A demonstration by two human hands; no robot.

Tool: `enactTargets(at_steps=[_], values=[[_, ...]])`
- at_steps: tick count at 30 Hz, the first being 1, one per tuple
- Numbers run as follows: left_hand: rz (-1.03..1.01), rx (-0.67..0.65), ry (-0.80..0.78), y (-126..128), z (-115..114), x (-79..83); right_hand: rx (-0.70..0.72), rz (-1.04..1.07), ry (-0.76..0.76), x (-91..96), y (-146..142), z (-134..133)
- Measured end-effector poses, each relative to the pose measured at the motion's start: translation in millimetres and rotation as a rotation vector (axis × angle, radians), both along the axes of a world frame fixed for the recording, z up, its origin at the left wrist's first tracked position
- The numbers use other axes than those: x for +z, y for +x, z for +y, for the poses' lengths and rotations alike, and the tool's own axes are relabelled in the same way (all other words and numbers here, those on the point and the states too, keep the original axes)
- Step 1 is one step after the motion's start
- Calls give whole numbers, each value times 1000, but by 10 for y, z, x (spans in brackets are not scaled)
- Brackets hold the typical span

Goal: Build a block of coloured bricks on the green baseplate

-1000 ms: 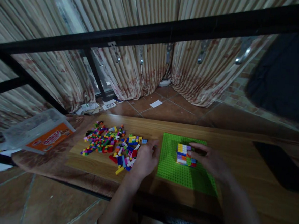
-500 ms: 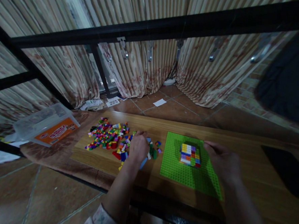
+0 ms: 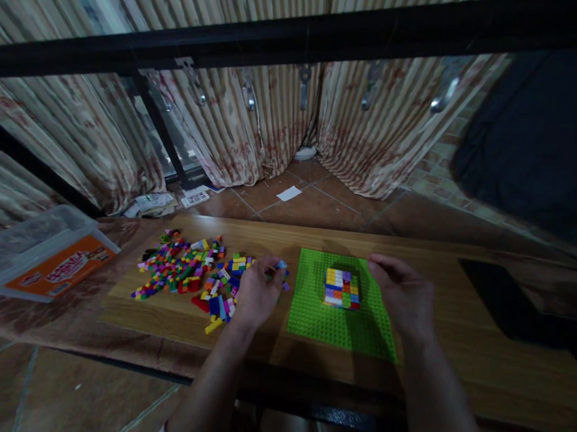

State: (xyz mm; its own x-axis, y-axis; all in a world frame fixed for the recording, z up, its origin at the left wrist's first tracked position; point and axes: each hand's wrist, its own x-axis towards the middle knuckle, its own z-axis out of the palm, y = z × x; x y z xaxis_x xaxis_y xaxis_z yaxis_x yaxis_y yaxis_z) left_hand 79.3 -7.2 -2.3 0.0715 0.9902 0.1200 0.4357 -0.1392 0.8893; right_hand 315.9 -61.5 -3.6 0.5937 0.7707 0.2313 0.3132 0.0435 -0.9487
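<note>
My left hand [image 3: 259,291] is closed in a pinch over the right side of the loose bricks, a small light blue brick [image 3: 281,264] at its fingertips. My right hand [image 3: 403,293] is at the far right corner of the green baseplate [image 3: 307,308], thumb and fingers pressed together. What they hold, if anything, is too small and dim to make out. Between the hands, a block of multicoloured bricks [image 3: 341,289] sits on the baseplate, with white, yellow, purple and red pieces on top.
A spread of loose bricks [image 3: 183,262] covers the left part of the wooden table [image 3: 165,319]. Farther left lies a clear plastic box [image 3: 62,241] with an orange label. A dark flat object [image 3: 503,301] is on the right, and a black rail [image 3: 280,39] crosses beyond the table.
My left hand has lifted from the loose bricks and turned, a light blue brick now showing at its fingertips. My right hand stays by the baseplate corner. The whole view has shifted.
</note>
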Motion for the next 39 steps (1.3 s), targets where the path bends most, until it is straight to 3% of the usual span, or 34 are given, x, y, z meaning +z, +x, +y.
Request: enactTargets(at_steps=[3,5,8,11,17,23,30,39], values=[[-439,-77,-196,193,-161,46,220,-56,-4,53,-155,-51],[-623,-80,-316,311,-261,86,363,-114,-52,84,-263,-93],[-778,-119,-448,441,-370,136,494,-194,-92,110,-376,-139],[-850,-148,-465,514,-424,157,523,-263,-86,115,-413,-155],[-881,-94,-458,594,-441,142,559,-377,-88,139,-417,-169],[-810,-138,-480,632,-440,118,518,-386,-107,154,-284,-190],[-637,-65,-465,540,-371,136,169,-279,-210,-72,208,-194],[-557,-108,-435,548,-350,50,287,-59,-253,-254,182,-72]])
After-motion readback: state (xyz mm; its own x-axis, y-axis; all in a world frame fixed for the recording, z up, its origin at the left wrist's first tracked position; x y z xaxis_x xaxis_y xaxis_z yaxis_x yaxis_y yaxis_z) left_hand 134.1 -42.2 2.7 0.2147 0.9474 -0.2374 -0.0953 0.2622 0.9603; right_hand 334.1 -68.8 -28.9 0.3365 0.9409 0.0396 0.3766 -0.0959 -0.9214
